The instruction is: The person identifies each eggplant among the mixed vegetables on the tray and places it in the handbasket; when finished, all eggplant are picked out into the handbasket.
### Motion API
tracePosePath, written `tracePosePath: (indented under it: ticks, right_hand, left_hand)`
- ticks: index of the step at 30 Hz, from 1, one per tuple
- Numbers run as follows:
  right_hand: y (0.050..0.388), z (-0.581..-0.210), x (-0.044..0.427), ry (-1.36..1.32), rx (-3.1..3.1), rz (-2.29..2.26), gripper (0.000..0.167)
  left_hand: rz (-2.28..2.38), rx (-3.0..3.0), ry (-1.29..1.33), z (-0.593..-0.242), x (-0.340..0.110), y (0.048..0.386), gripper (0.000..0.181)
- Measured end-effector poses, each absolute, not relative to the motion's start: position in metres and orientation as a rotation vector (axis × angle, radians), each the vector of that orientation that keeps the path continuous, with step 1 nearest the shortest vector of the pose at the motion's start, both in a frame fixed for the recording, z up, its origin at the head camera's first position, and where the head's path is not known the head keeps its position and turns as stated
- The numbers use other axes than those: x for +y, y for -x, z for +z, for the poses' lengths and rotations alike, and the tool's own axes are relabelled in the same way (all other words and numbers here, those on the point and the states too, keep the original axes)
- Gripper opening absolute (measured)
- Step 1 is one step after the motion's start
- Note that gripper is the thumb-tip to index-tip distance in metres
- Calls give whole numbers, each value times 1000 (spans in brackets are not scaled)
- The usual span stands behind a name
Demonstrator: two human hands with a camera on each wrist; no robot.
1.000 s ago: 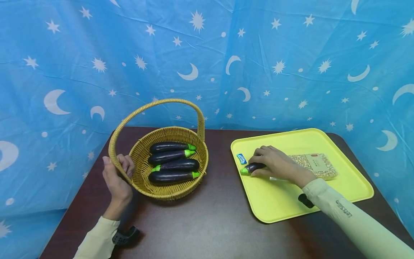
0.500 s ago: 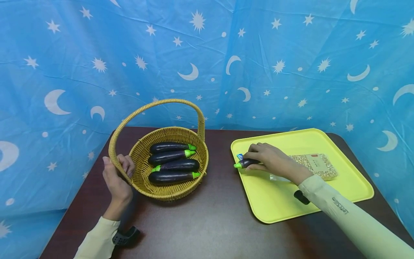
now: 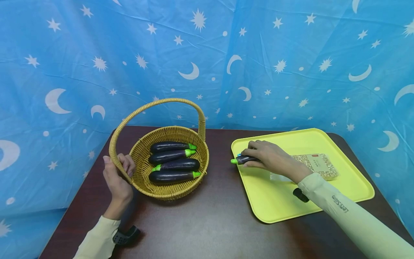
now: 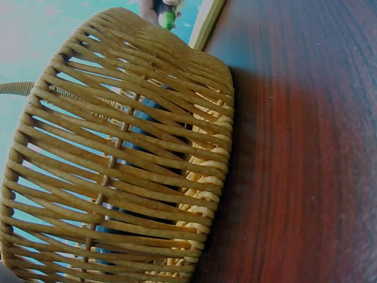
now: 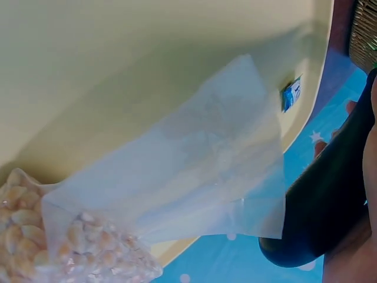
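Note:
My left hand [image 3: 118,183] grips the base of the wicker basket's handle [image 3: 117,153]. The basket [image 3: 166,196] stands on the table with several eggplants [image 3: 173,176] lying side by side in it. Its woven side [image 4: 118,171] fills much of the left wrist view. Over the yellow tray [image 3: 268,207], my right hand [image 3: 273,158] holds another eggplant [image 3: 247,159] by its dark body, the green stem end pointing left past the tray's rim. The right wrist view shows that eggplant [image 5: 330,188] raised clear of the tray.
On the tray lies a clear bag of corn kernels [image 3: 318,165], partly behind my right forearm. A small blue packet [image 5: 291,94] sits near the tray's edge, mostly hidden by my hand in the head view. Dark table [image 3: 213,216] separates basket and tray. A blue curtain [image 3: 207,64] hangs behind.
My right hand has lifted the eggplant from the tray and moved it a little left and away, over the blue packet. The left hand and basket have stayed put.

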State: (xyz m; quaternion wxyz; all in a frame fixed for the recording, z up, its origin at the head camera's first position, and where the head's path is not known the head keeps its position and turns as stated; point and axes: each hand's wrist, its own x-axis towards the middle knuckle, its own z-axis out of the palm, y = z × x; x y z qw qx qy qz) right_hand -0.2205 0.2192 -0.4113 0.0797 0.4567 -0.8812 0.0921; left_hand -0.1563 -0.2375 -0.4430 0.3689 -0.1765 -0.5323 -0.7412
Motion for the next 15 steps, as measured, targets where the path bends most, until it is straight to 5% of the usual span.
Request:
tracePosePath:
  ticks: [15]
  right_hand:
    - [218, -402, 215, -1301, -2675, 203, 28]
  left_hand:
    - [-1899, -1367, 441, -442, -236, 156, 63]
